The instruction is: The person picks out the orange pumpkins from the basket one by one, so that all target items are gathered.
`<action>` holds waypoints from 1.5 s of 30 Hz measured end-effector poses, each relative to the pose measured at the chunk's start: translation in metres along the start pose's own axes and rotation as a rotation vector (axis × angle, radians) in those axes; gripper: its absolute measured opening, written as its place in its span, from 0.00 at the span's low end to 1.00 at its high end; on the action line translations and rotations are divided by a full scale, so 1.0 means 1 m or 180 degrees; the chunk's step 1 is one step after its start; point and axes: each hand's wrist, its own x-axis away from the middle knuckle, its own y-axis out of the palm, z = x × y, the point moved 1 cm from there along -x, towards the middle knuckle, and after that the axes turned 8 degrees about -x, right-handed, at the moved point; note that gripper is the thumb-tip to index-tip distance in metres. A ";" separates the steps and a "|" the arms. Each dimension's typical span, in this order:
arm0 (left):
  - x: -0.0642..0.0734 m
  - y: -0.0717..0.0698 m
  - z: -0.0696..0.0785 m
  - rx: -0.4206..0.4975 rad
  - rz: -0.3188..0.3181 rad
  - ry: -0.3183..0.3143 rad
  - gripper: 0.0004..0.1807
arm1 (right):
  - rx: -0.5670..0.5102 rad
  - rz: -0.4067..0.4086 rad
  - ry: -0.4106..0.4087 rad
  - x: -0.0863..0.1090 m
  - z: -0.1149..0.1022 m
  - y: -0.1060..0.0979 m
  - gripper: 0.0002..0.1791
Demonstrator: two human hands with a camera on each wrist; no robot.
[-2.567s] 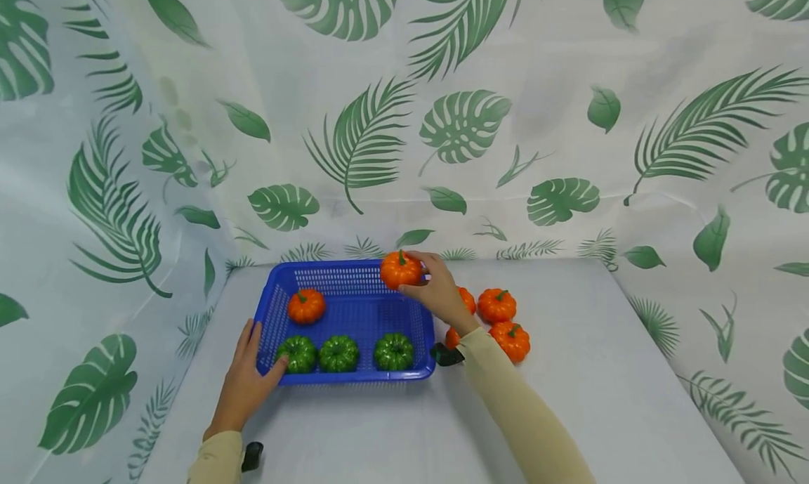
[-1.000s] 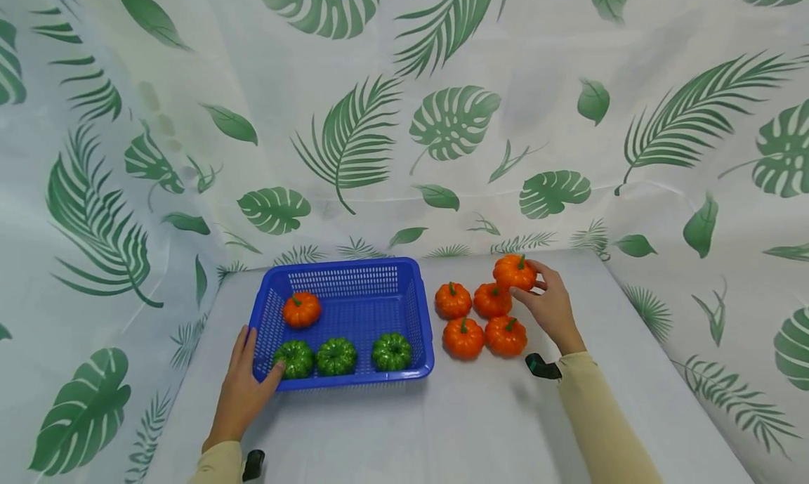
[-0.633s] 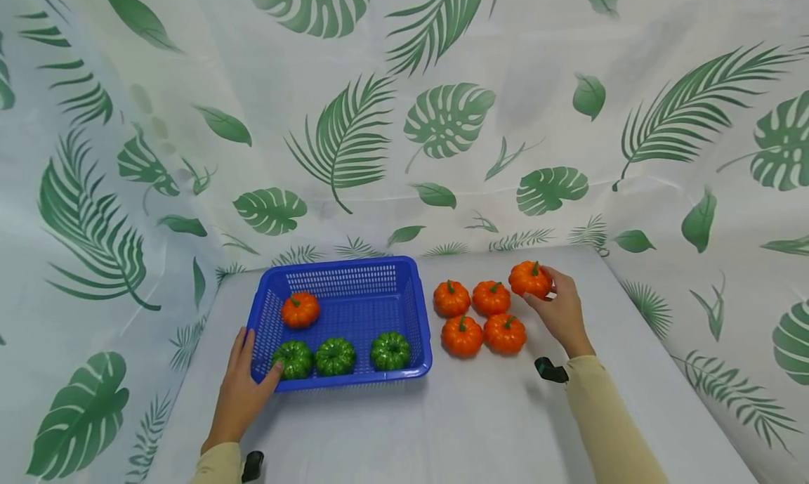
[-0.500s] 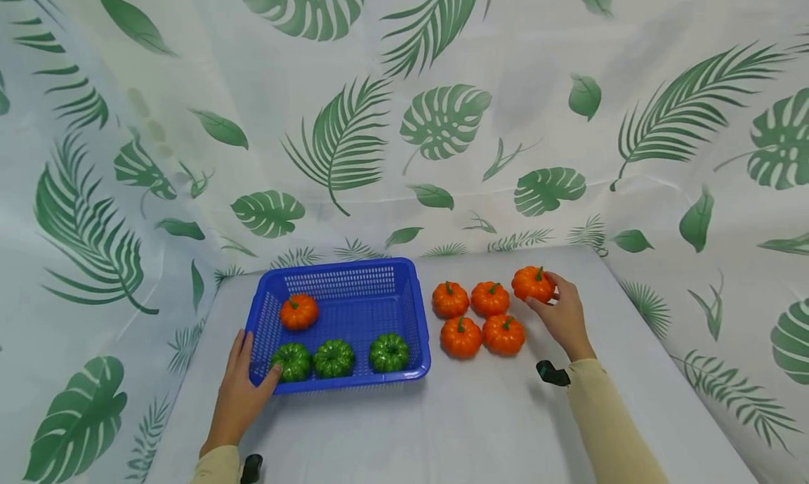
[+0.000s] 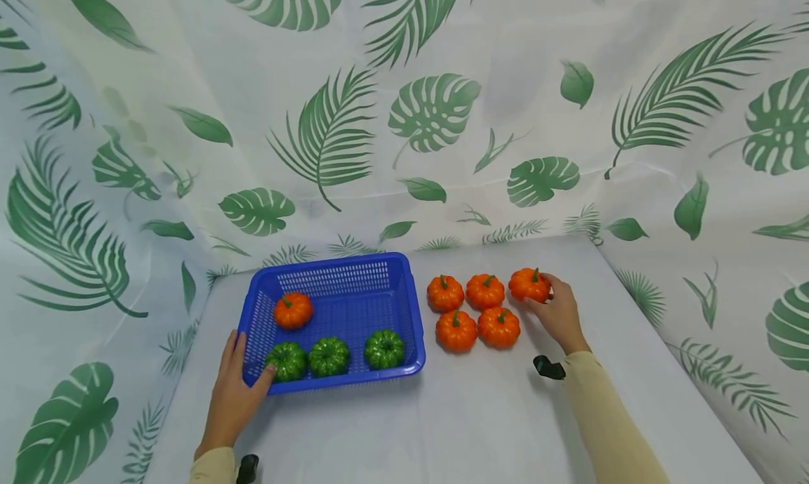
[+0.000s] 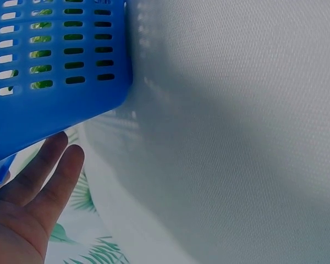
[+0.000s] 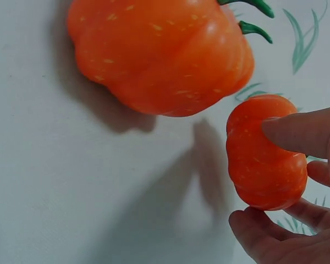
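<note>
My right hand [image 5: 556, 314] pinches an orange pumpkin [image 5: 529, 285] between thumb and fingers, at the right end of the back row of orange pumpkins. In the right wrist view this pumpkin [image 7: 264, 154] is tilted on its side; whether it touches the table is unclear. At the corner of the blue basket [image 5: 341, 381], my left hand [image 5: 232, 398] holds the rim, thumb over the front edge and fingers along the outer left side. Inside the basket lie an orange pumpkin [image 5: 293, 310] at back left and three green pumpkins along the front, one green pumpkin [image 5: 287, 362] beside my thumb.
Several orange pumpkins stand in two rows right of the basket, among them a front orange pumpkin [image 5: 456, 331] and a back orange pumpkin [image 5: 485, 291]. The white table [image 5: 404, 435] meets a leaf-patterned curtain [image 5: 493, 62] at the back and sides.
My right hand has carried the orange pumpkin from above the basket's right side over to the right, then lowered it beside the back row. My left hand stays at the basket's corner.
</note>
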 end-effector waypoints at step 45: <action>0.001 0.001 -0.001 0.0044 0.0138 0.0033 0.52 | -0.0532 -0.0141 -0.0188 -0.005 -0.071 0.017 0.55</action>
